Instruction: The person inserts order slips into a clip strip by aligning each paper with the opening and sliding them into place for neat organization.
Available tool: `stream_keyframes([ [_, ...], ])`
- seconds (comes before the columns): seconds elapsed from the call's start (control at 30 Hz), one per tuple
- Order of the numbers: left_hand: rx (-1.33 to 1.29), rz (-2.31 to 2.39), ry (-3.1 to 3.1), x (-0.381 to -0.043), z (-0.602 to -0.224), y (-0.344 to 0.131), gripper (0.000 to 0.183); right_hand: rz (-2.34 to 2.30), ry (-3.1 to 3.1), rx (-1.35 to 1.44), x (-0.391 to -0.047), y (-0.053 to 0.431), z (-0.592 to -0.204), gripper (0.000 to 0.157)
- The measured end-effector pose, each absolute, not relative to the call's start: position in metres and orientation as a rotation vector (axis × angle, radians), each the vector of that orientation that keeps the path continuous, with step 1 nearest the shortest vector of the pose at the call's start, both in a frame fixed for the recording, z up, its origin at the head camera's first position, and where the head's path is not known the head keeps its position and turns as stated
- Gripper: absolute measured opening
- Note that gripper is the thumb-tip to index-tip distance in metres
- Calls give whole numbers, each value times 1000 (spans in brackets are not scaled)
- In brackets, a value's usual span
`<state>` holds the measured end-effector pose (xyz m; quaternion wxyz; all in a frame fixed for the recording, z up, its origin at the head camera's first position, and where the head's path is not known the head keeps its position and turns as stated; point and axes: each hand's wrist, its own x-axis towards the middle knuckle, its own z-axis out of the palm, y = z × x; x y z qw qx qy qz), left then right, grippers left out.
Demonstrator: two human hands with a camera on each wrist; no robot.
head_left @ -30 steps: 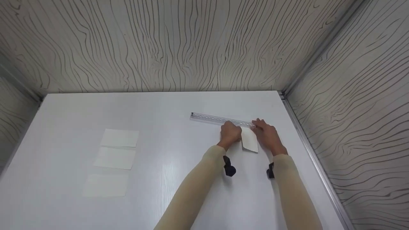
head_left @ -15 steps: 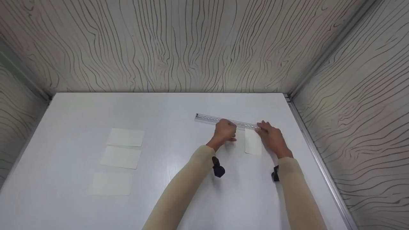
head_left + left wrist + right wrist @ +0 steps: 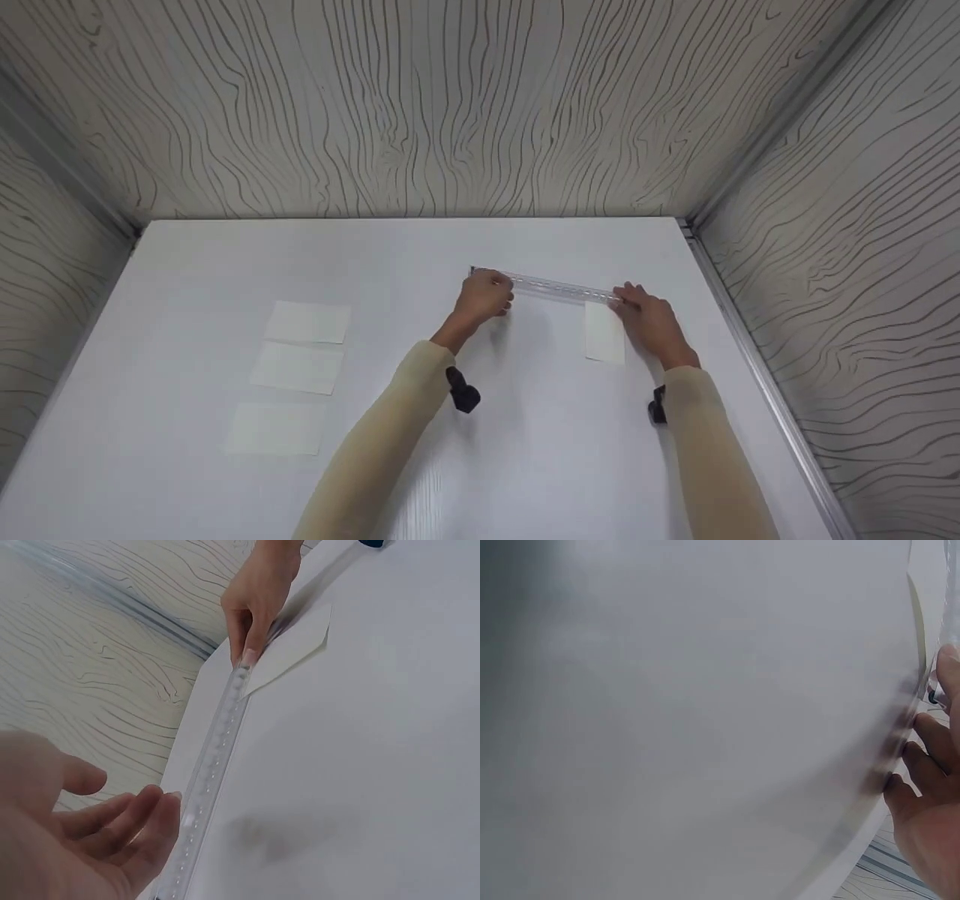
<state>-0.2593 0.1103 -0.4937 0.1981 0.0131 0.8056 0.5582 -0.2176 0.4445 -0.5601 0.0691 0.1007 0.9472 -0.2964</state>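
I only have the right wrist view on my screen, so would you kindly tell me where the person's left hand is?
Observer: The head view shows the left hand by the left end of the clear ruler.
Operator: Thank you; is its thumb pressed against its fingers?
Observer: No, in the left wrist view the thumb stands apart from the fingers.
Operator: That helps, and is there any paper lying away from both hands?
Observer: Yes, in the head view three pieces of paper lie on the left part of the table.
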Motion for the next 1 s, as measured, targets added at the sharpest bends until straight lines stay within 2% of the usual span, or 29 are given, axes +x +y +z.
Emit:
stream_keyframes([
  [0.57, 50, 1535, 2467, -279, -490, -11, 36, -892, 2861, 280, -216, 449, -557, 58],
  [0.8, 164, 1482, 2576, -280, -487, -63, 32, -911, 2848, 290, -213, 448, -563, 59],
  [1.0, 336, 1350, 2697, -276, -493, -109, 39, -907, 2844, 314, -215, 445, -564, 59],
])
